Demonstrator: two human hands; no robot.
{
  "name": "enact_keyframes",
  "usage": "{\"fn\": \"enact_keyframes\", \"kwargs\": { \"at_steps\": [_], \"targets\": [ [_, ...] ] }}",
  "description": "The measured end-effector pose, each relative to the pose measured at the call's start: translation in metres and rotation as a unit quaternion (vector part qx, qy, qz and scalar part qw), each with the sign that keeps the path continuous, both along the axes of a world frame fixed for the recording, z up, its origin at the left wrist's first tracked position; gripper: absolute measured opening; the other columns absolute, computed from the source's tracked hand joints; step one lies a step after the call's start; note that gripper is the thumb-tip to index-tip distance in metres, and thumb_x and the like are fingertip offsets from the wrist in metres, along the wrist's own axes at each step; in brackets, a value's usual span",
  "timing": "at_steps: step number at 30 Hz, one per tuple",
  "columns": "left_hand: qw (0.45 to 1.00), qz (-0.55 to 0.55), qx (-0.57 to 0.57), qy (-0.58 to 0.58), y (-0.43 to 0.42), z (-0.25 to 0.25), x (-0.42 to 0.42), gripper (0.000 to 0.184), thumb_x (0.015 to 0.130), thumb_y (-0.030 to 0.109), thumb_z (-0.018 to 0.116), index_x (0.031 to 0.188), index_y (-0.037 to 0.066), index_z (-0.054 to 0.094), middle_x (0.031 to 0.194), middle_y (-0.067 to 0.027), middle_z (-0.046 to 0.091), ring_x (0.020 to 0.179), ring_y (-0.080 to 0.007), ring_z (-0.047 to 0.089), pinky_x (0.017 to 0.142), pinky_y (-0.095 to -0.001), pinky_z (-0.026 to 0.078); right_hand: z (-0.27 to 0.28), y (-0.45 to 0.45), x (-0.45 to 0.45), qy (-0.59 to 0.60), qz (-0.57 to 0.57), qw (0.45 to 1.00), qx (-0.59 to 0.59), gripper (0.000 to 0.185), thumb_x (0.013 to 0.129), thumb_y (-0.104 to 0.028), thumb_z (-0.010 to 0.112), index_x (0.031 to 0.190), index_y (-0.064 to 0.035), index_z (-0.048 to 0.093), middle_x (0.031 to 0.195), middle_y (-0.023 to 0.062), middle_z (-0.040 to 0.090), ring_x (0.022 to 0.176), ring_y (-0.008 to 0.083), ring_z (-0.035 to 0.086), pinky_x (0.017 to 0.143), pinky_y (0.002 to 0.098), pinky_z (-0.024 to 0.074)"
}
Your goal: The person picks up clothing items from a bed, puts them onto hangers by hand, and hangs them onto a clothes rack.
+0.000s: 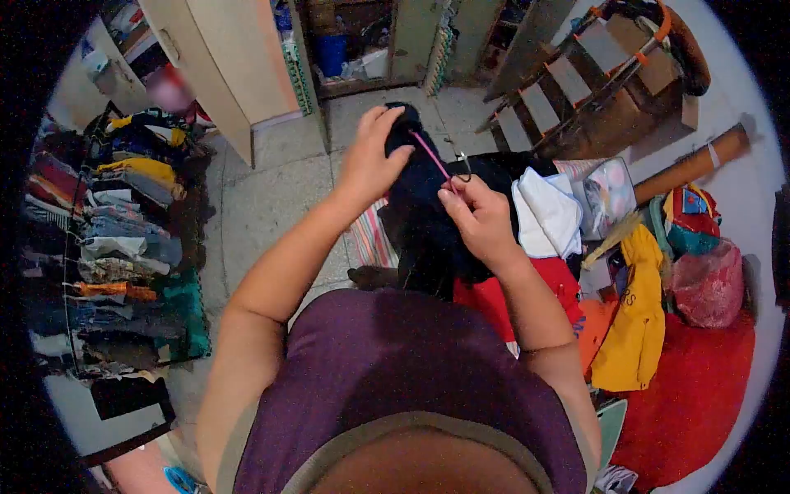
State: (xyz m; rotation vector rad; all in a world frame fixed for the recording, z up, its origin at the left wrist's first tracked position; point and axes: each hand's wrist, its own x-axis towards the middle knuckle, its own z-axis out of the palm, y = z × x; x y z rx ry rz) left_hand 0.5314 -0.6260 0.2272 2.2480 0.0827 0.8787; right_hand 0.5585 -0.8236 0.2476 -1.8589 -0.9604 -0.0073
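Head view, clock directions taken from right hand [481, 218]. Right hand: thumb and fingers closed on near end of thin pink piece [431, 157], rod or taut cord indistinguishable. Long axis straight, running toward 11 o'clock over dark cloth [424, 202]; far end just beside thumb of left hand [372, 160]. Left hand at 10 o'clock, nearer that far end; thumb and fingers parted at cloth's upper end, firmness of hold unclear. White cloth [545, 216] at 3 o'clock.
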Motion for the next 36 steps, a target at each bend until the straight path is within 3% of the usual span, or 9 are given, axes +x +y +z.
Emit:
{"fn": "enact_keyframes", "kwargs": {
  "at_steps": [5, 8, 13, 19, 22, 23, 26, 31, 36],
  "targets": [
    [1.0, -0.012, 0.0, 0.027, 0.021, -0.02, 0.008, 0.033, 0.07, 0.007, 0.055, 0.103, 0.004, 0.057, 0.101, -0.0187, 0.054, 0.095, -0.0361, 0.053, 0.084, -0.0378, 0.043, -0.009, -0.008, 0.002, -0.028, 0.01, 0.999, -0.033, 0.018, 0.082, -0.017, 0.059, 0.087, 0.0002, 0.058, 0.069, 0.0149, 0.059, 0.061, 0.0245, 0.06, 0.056, 0.0323, 0.046],
    [0.997, 0.017, 0.04, 0.062, 0.025, -0.021, 0.008, 0.023, 0.071, 0.009, 0.053, 0.092, 0.004, 0.062, 0.093, -0.017, 0.057, 0.09, -0.0362, 0.054, 0.079, -0.0402, 0.044, -0.016, -0.008, 0.005, 0.002, 0.009, 1.0, -0.006, 0.015, 0.082, -0.014, 0.058, 0.082, 0.001, 0.056, 0.064, 0.0064, 0.051, 0.059, 0.0103, 0.049, 0.053, 0.0255, 0.0386],
    [0.973, 0.06, 0.219, 0.05, 0.029, -0.01, 0.006, 0.018, 0.072, 0.014, 0.052, 0.082, 0.004, 0.063, 0.089, -0.0144, 0.058, 0.083, -0.0348, 0.055, 0.072, -0.0419, 0.045, -0.027, -0.018, 0.029, 0.08, 0.038, 0.995, -0.04, 0.018, 0.084, -0.017, 0.057, 0.081, 0.0007, 0.056, 0.064, 0.0012, 0.048, 0.06, 0.0083, 0.044, 0.055, 0.0246, 0.0369],
    [0.938, -0.135, -0.094, 0.306, 0.05, -0.015, 0.019, 0.022, 0.075, 0.019, 0.048, 0.076, 0.001, 0.06, 0.077, -0.0137, 0.056, 0.066, -0.0278, 0.054, 0.062, -0.0373, 0.043, -0.017, -0.026, 0.068, 0.107, 0.101, 0.985, -0.096, 0.02, 0.084, -0.02, 0.056, 0.09, -0.0005, 0.059, 0.074, -0.0002, 0.054, 0.071, 0.0075, 0.048, 0.065, 0.0232, 0.0399],
    [0.969, -0.182, -0.045, 0.164, 0.059, -0.02, 0.024, 0.018, 0.074, 0.015, 0.048, 0.071, 0.0, 0.057, 0.068, -0.0101, 0.054, 0.062, -0.0189, 0.052, 0.058, -0.0327, 0.04, -0.018, -0.033, 0.087, 0.116, 0.123, 0.98, -0.106, 0.027, 0.084, -0.02, 0.057, 0.102, 0.0005, 0.058, 0.092, 0.0021, 0.061, 0.087, 0.0093, 0.053, 0.079, 0.0223, 0.0408],
    [0.909, -0.152, -0.325, 0.213, 0.052, -0.004, 0.017, 0.015, 0.074, 0.011, 0.049, 0.067, 0.001, 0.056, 0.063, -0.0051, 0.052, 0.063, -0.0126, 0.051, 0.056, -0.028, 0.04, -0.021, -0.039, 0.094, 0.158, 0.139, 0.975, -0.068, 0.028, 0.085, -0.021, 0.057, 0.102, 0.0007, 0.058, 0.093, 0.0026, 0.061, 0.088, 0.0095, 0.054, 0.079, 0.0225, 0.0412],
    [0.85, -0.121, -0.457, 0.234, 0.05, 0.013, 0.006, 0.013, 0.074, 0.009, 0.05, 0.066, 0.003, 0.058, 0.066, -0.0023, 0.053, 0.065, -0.0114, 0.052, 0.057, -0.0257, 0.04, -0.047, -0.052, 0.115, 0.283, 0.183, 0.942, -0.012, 0.028, 0.085, -0.022, 0.056, 0.102, 0.0003, 0.059, 0.093, 0.0027, 0.062, 0.087, 0.0097, 0.056, 0.078, 0.0226, 0.0426],
    [0.834, -0.11, -0.49, 0.228, 0.067, 0.005, 0.001, 0.019, 0.08, 0.02, 0.055, 0.087, 0.003, 0.061, 0.081, -0.0028, 0.059, 0.073, -0.0108, 0.054, 0.066, -0.0253, 0.043, -0.024, -0.047, 0.107, 0.37, 0.114, 0.921, -0.04, 0.022, 0.085, -0.025, 0.054, 0.083, -0.0039, 0.06, 0.075, -0.0034, 0.057, 0.07, 0.007, 0.05, 0.064, 0.0247, 0.0414],
    [0.853, -0.245, -0.404, 0.221, 0.068, 0.013, -0.014, 0.033, 0.081, 0.029, 0.061, 0.104, 0.005, 0.058, 0.094, -0.0027, 0.06, 0.085, -0.0113, 0.055, 0.077, -0.026, 0.043, -0.005, -0.042, 0.122, 0.199, 0.051, 0.978, -0.035, 0.024, 0.084, -0.025, 0.057, 0.075, -0.0027, 0.057, 0.068, -0.0039, 0.052, 0.063, 0.0059, 0.045, 0.059, 0.0247, 0.0386]
  ]
}}
